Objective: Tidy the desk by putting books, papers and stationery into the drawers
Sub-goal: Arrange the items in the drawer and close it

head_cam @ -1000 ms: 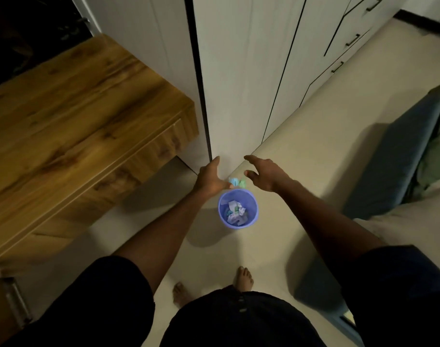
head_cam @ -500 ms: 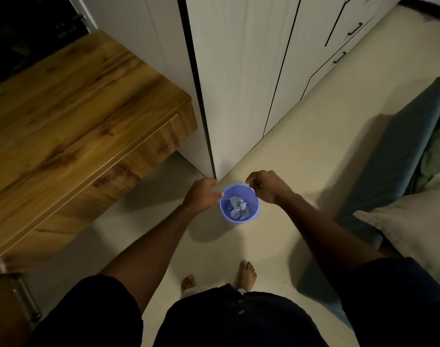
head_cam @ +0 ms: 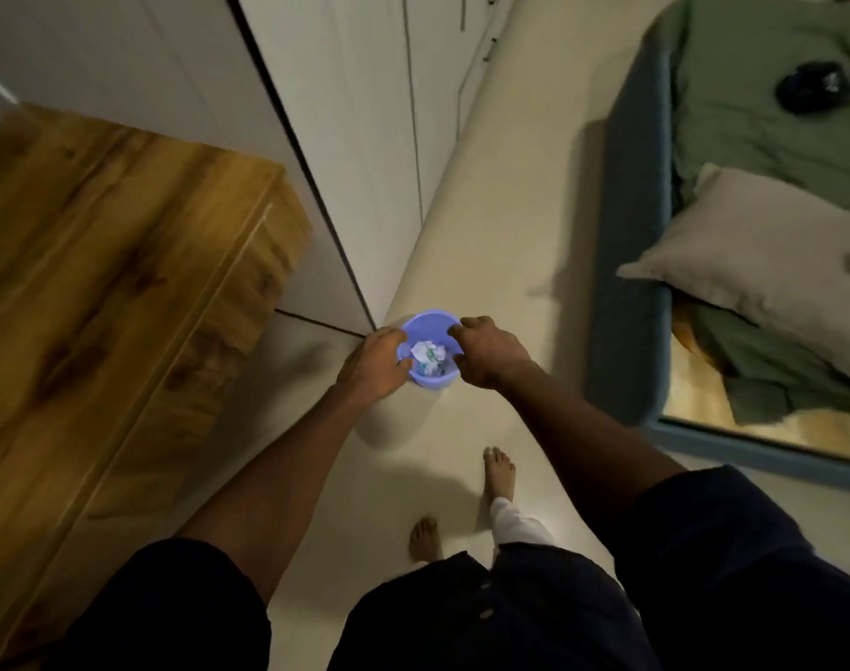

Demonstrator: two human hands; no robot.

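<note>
At the bin's rim: the fingers of our left hand curl over the left side of the rim. Those of our right hand curl over the right side, so both hands grip it.
Bin: one small purple bin sits between our two hands, close to the wardrobe's corner. We cannot tell whether it stands on the floor or hangs just above it.
Papers: crumpled papers, white with bits of green, lie inside the bin. We cannot count them.
Edges: the dark corner line of the wardrobe ends just beyond the bin. The long front edge of the desk runs along our left, apart from our left forearm. The blue frame of the bed stands to our right.
Open room: a pale strip of floor runs away from us between wardrobe and bed. A narrower strip lies between the desk and our legs.
Count: we see two hands, one bin, one desk, one bed with one pillow, and two bare feet on the floor.
</note>
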